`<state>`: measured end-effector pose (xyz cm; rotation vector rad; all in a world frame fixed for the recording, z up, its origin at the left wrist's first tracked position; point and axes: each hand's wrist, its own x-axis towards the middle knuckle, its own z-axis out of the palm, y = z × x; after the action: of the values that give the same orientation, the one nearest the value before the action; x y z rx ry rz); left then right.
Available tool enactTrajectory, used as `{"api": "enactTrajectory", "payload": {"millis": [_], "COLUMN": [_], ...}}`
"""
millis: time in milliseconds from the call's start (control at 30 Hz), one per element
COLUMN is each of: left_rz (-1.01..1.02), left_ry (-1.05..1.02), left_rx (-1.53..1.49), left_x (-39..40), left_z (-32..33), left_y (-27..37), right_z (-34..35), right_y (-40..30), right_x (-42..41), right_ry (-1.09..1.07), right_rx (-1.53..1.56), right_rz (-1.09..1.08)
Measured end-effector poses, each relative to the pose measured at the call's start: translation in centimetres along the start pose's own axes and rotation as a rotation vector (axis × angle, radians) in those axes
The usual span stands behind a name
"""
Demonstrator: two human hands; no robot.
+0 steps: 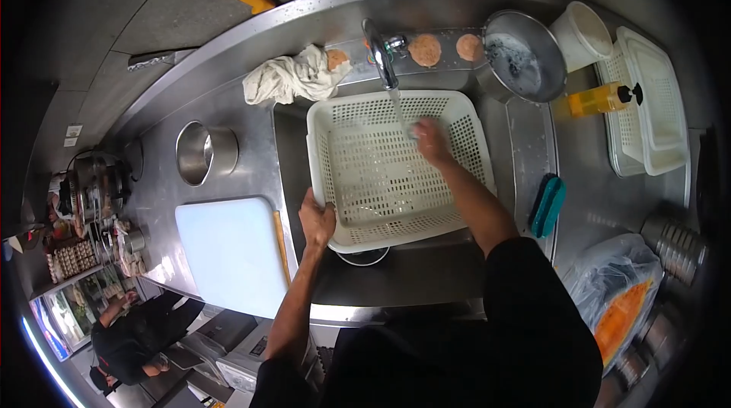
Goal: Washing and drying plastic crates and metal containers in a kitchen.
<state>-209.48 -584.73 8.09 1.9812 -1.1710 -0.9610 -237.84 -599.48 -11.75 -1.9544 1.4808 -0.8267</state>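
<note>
A white perforated plastic basket (394, 179) rests tilted over the stainless steel sink (365, 288). My left hand (317, 219) grips its rim at the near left corner, thumb on the inside. Water runs into the basket from the curved chrome faucet (377, 54). Beside that stream, over the basket's far right part, is my right hand (432, 142). It is blurred by motion with fingers curled, and whether it holds something small cannot be made out. Under the basket's near side, part of a round rim shows in the sink.
Left stand a steel container (207, 153), a white cutting board (231, 254) and a crumpled cloth (297, 77). Right are a soapy metal pot (522, 57), a white bucket (582, 31), a yellow pump bottle (597, 100), a teal brush (548, 206) and bagged cut papaya (622, 316). Another person (137, 339) stands lower left.
</note>
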Motion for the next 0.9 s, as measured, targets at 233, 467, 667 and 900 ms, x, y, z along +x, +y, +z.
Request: {"api": "enactTrajectory", "payload": {"millis": [233,467,667,900], "left_rz": [0.036,0.100,0.098,0.280], "left_ry": [0.036,0.046,0.032,-0.119], "left_rx": [0.021,0.033,0.136,0.394], "left_x": [0.4,-2.4,-1.3,-2.0], "left_z": [-0.2,1.2,0.1,-6.3], "left_y": [1.2,4.5,6.0,12.3], "right_z": [7.2,-4.4,-4.1,-26.8], "right_y": [-10.3,0.4,-2.4,-15.7], "right_x": [-12.8,-8.3,-15.4,-3.6], "right_ry": [-0.046,-0.044,-0.661,-0.136], "right_rx": [0.531,-0.203,-0.496,0.291], "right_rz": [-0.189,0.281,0.307,0.242]}}
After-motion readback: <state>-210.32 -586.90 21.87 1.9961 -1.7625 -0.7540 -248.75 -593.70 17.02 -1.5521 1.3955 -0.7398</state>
